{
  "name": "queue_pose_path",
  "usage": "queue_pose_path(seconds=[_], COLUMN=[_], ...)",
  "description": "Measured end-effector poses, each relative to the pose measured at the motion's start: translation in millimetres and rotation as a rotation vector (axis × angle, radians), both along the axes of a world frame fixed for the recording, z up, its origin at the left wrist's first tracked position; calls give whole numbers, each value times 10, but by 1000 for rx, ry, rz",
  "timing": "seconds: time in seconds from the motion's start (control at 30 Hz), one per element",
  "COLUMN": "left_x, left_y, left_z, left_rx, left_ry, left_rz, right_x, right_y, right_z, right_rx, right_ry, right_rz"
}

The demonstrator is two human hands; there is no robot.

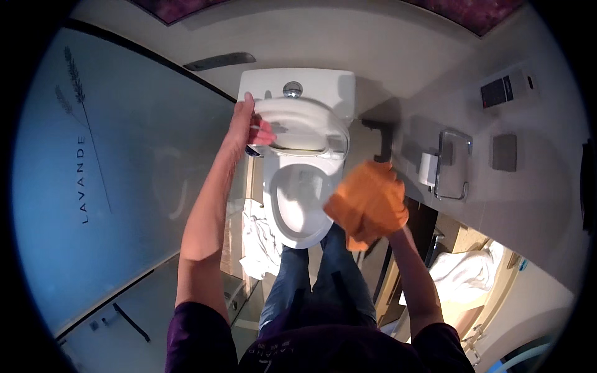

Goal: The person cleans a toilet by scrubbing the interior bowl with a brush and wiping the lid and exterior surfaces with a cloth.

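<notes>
A white toilet stands before me, its bowl (301, 200) uncovered and its seat and lid (303, 109) raised towards the tank (345, 86). My left hand (254, 126) is at the left edge of the raised seat, with the thumb up and the fingers curled at its underside. An orange cloth (368, 203) hangs around my right hand (394, 224), which grips it to the right of the bowl; the cloth hides most of the fingers. A round chrome flush button (293, 89) sits on top of the tank.
A frosted glass panel (130, 140) stands at the left. White towels lie left of the bowl (261, 242) and at the lower right (466, 270). On the right wall are a toilet paper roll (428, 169) and a chrome holder (466, 161). A grab bar (219, 61) is behind, left of the tank.
</notes>
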State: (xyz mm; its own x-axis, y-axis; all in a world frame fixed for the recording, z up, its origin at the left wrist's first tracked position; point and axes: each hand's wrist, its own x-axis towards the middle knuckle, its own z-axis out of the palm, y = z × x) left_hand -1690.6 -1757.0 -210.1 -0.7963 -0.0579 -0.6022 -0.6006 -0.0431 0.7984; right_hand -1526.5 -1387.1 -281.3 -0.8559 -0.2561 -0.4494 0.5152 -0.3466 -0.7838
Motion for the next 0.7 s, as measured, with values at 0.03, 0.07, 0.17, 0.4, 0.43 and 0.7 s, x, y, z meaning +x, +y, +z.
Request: queue_pose_path(seconds=[0.03,0.07,0.17,0.4,0.43,0.7], left_x=[141,295,864,2110,2159,2407], left_y=[35,44,8,-34,-7,-71], left_z=[14,8,9,-303,-298,-395], left_rx=[-55,-110,-82,-114,-95,68], left_ry=[-7,-15,7,88,69,28], left_rz=[17,36,128,202,227,244], right_x=[-207,-414,-1010,-1821,-1885,-2231], right_y=[39,55,-33,-768,-843,-1499], right_z=[8,1,142,-170,-320,-633], right_rx=[58,112,307,967,1060,1579], right_ry=[41,85,288,821,852,1109], right_rz=[-16,-37,-39,94,110,376])
